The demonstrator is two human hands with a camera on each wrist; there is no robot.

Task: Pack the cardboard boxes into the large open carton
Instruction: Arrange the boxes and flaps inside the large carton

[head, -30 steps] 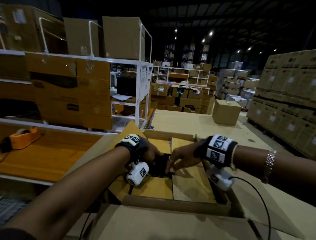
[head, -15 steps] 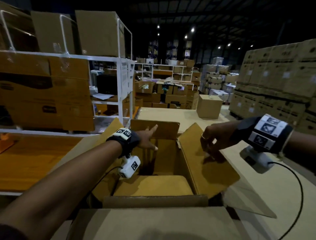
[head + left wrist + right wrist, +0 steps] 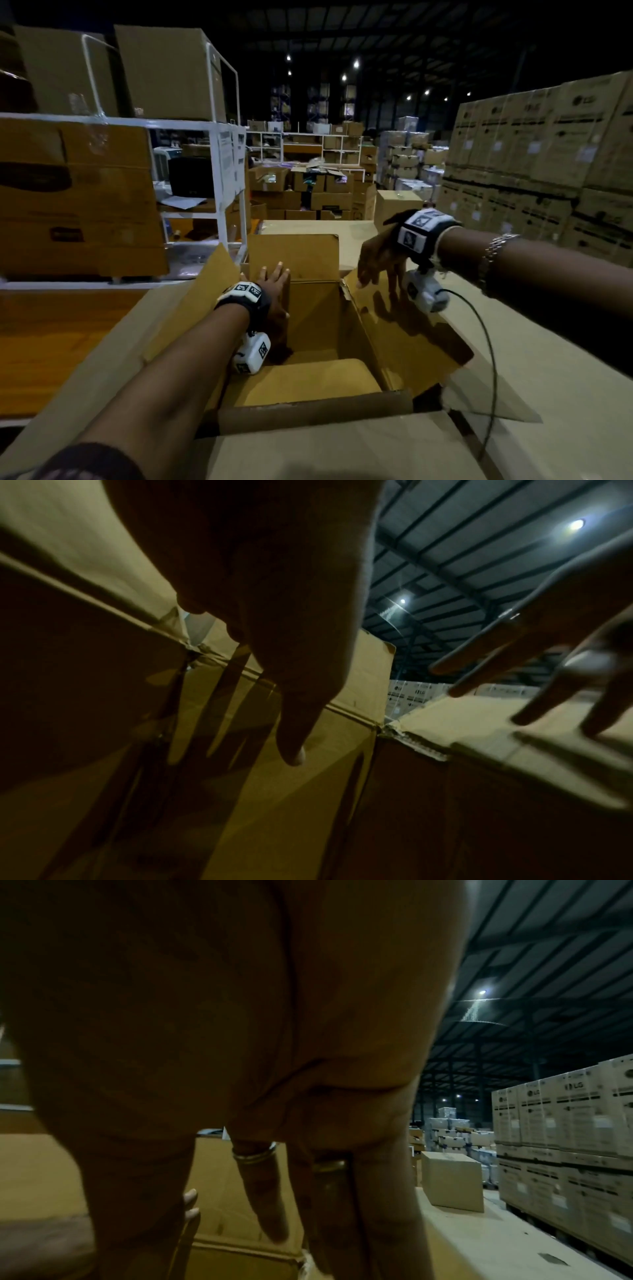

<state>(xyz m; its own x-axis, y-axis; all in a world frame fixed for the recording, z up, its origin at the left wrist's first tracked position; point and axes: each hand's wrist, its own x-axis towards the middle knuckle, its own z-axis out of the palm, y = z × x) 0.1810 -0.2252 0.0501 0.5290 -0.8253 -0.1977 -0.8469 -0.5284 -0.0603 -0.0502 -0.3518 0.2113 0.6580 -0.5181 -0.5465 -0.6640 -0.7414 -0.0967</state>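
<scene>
Your left hand now lies flat, fingers straight, against the far flap of the open carton at centre frame. Your right hand has spread open over the right flap, holding nothing. With the flaps cleared back, the small box beyond still waits on the surface.

In front of me sits the large open brown cardboard carton, its four flaps folded outward. My left hand is at the carton's far-left inner corner, against the upright far flap. My right hand hangs over the right flap, fingers pointing down. A flat cardboard piece lies inside the carton, at its near side. The white metal shelf rack stands to the left, cartons on it. A small closed cardboard box sits on the table beyond the carton. The stacked wall of printed cartons rises on the right.
</scene>
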